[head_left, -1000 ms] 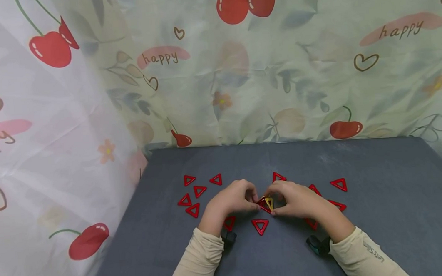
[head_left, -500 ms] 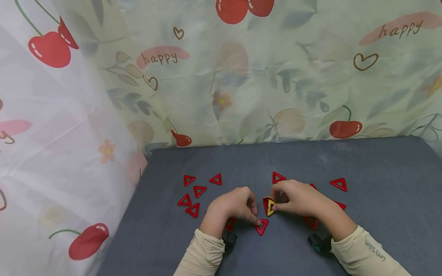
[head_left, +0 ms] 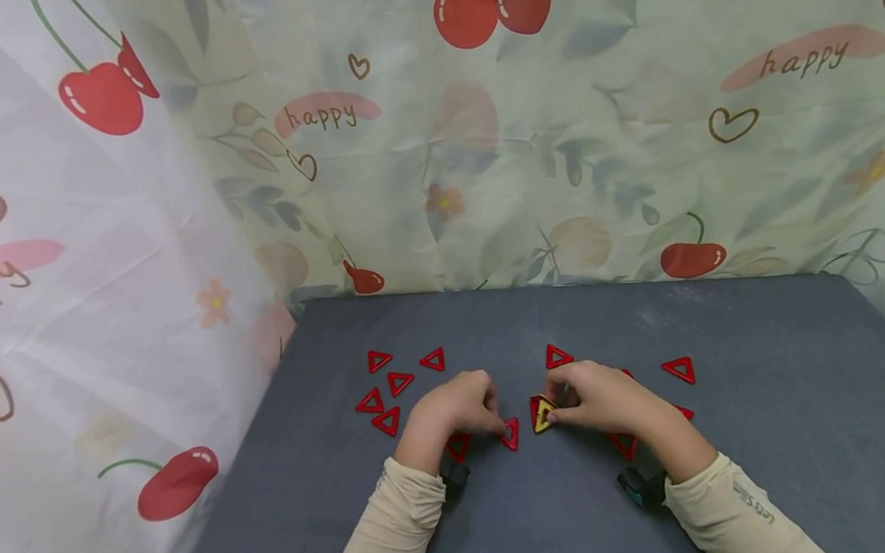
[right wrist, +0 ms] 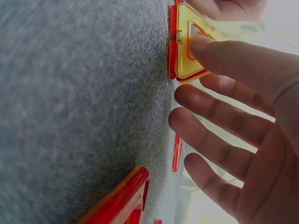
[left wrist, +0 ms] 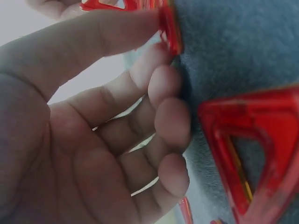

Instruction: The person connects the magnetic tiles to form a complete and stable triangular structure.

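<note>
Pinched in the left hand (head_left: 460, 407): a red translucent plastic triangular frame (head_left: 514, 434). Gripped in the right hand (head_left: 597, 399): a yellow translucent plastic triangular frame (right wrist: 183, 52), touching a red counterpart (right wrist: 173, 51). Left of the left hand: five red frames (head_left: 399, 375) on the grey, fabric-covered table (head_left: 782, 442).

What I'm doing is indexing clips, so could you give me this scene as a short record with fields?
Left hand: pinches a red triangle
Right hand: pinches the yellow triangle
Touching yellow: a second red piece
Loose red triangles: lying to both sides of the hands
Surface: dark grey table
Backdrop: cloth printed with cherries, hearts and "happy"
</note>
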`<state>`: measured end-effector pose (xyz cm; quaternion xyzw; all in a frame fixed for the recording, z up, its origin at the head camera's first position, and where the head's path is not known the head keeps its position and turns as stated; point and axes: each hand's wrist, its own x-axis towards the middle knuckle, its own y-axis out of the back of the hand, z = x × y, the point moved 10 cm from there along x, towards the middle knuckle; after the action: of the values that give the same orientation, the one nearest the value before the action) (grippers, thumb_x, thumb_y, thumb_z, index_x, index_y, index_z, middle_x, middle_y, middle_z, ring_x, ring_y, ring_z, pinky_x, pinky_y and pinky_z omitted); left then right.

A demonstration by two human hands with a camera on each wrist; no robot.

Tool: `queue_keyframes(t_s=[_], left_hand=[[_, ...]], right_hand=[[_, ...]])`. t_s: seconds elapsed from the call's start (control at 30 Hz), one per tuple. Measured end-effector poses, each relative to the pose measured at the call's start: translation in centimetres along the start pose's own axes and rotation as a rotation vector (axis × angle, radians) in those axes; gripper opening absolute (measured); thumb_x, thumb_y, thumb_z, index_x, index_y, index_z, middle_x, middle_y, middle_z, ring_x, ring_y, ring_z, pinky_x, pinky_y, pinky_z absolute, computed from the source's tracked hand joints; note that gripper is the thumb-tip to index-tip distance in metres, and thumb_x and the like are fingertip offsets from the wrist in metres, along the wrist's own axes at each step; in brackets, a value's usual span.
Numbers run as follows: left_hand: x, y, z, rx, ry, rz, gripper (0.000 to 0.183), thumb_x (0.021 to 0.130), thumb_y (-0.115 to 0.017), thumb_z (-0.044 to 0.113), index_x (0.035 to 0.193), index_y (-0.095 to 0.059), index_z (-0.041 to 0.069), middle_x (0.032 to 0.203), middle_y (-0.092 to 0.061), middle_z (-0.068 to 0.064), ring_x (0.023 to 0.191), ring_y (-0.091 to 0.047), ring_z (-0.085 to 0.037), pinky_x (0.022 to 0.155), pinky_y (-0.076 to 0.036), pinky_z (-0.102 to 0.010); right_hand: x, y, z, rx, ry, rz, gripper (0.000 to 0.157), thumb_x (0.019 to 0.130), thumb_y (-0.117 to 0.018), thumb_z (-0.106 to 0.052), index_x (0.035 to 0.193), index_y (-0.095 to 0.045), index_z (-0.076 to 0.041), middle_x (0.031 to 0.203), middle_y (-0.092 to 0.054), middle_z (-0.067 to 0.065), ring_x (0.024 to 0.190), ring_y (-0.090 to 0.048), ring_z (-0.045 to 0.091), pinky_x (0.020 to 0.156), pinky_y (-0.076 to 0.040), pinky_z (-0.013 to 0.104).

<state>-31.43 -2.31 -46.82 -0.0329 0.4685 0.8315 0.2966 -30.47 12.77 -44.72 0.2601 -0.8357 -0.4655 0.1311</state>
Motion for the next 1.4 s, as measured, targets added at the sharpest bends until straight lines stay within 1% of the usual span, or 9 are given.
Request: queue_keyframes(t_s=[0.13, 0.3, 0.53, 0.7, 0.93, 1.03, 1.17, 1.27, 1.4], left_hand=[[0.3, 0.2, -0.2, 0.027, 0.013, 0.036, 0.049, 0.091, -0.079, 0.014, 0.052, -0.049, 0.017, 0.048, -0.034, 0.008, 0.044, -0.031, -0.009, 0.046, -0.028, -0.027], [0.6, 0.5, 0.2, 0.080, -0.003, 0.094, 0.044, 0.092, -0.077, 0.018, 0.057, -0.051, 0.017, 0.051, -0.038, 0.008, 0.045, -0.035, -0.009, 0.047, -0.031, -0.027], [0.8, 0.4, 1.3, 0.116, -0.066, 0.149, 0.036, 0.092, -0.075, 0.017, 0.062, -0.056, 0.016, 0.054, -0.043, 0.007, 0.048, -0.038, -0.009, 0.048, -0.032, -0.026], [0.8, 0.4, 1.6, 0.103, -0.070, 0.147, 0.041, 0.094, -0.074, 0.018, 0.059, -0.053, 0.016, 0.052, -0.035, 0.009, 0.046, -0.032, -0.008, 0.047, -0.028, -0.025], [0.8, -0.2, 1.6, 0.032, -0.046, 0.065, 0.046, 0.095, -0.077, 0.021, 0.056, -0.053, 0.016, 0.051, -0.035, 0.008, 0.046, -0.032, -0.009, 0.047, -0.029, -0.026], [0.8, -0.3, 1.6, 0.005, -0.055, 0.049, 0.033, 0.096, -0.076, 0.020, 0.067, -0.062, 0.014, 0.055, -0.044, 0.007, 0.049, -0.039, -0.010, 0.049, -0.034, -0.026], [0.8, 0.0, 2.0, -0.045, -0.098, 0.053, 0.010, 0.098, -0.074, 0.019, 0.090, -0.073, 0.013, 0.070, -0.061, 0.004, 0.058, -0.053, -0.010, 0.057, -0.045, -0.025], [0.9, 0.2, 2.4, -0.077, -0.148, 0.064, 0.008, 0.099, -0.074, 0.019, 0.098, -0.075, 0.012, 0.078, -0.067, 0.003, 0.064, -0.059, -0.010, 0.062, -0.050, -0.025], [0.7, 0.4, 3.1, -0.120, -0.206, 0.074, 0.007, 0.099, -0.073, 0.019, 0.100, -0.073, 0.013, 0.082, -0.070, 0.002, 0.069, -0.063, -0.010, 0.065, -0.052, -0.026]], right_hand=[[0.0, -0.1, -0.1, 0.005, 0.001, -0.004, 0.019, 0.092, -0.085, -0.027, 0.089, -0.067, -0.025, 0.086, -0.065, -0.012, 0.073, -0.059, 0.004, 0.067, -0.050, 0.025], [0.0, -0.2, -0.3, 0.013, 0.001, -0.007, 0.018, 0.092, -0.085, -0.027, 0.090, -0.067, -0.024, 0.087, -0.066, -0.011, 0.074, -0.061, 0.004, 0.067, -0.050, 0.025], [0.1, -0.3, -0.2, 0.008, 0.009, -0.009, 0.017, 0.093, -0.085, -0.028, 0.092, -0.068, -0.024, 0.089, -0.066, -0.012, 0.076, -0.061, 0.001, 0.068, -0.051, 0.026], [0.1, -0.4, -0.2, 0.004, 0.008, -0.010, 0.017, 0.093, -0.085, -0.029, 0.092, -0.068, -0.025, 0.088, -0.067, -0.013, 0.076, -0.061, 0.001, 0.068, -0.051, 0.026], [0.2, -0.4, -0.2, 0.002, 0.008, -0.011, 0.017, 0.093, -0.085, -0.029, 0.092, -0.068, -0.024, 0.088, -0.067, -0.013, 0.075, -0.061, 0.000, 0.067, -0.051, 0.026], [0.2, -0.4, -0.2, 0.005, 0.009, -0.010, 0.016, 0.093, -0.085, -0.029, 0.092, -0.069, -0.024, 0.088, -0.067, -0.013, 0.075, -0.062, 0.000, 0.066, -0.051, 0.026], [0.2, -0.4, -0.2, 0.012, 0.011, -0.011, 0.016, 0.093, -0.084, -0.029, 0.093, -0.069, -0.025, 0.089, -0.067, -0.014, 0.076, -0.063, 0.001, 0.067, -0.051, 0.026], [0.2, -0.5, -0.2, 0.015, 0.013, -0.013, 0.016, 0.093, -0.084, -0.029, 0.094, -0.069, -0.025, 0.089, -0.067, -0.014, 0.076, -0.062, 0.001, 0.067, -0.051, 0.025], [0.2, -0.5, -0.1, 0.013, 0.017, -0.012, 0.015, 0.093, -0.084, -0.030, 0.094, -0.069, -0.026, 0.089, -0.067, -0.015, 0.077, -0.062, 0.001, 0.067, -0.051, 0.025]])
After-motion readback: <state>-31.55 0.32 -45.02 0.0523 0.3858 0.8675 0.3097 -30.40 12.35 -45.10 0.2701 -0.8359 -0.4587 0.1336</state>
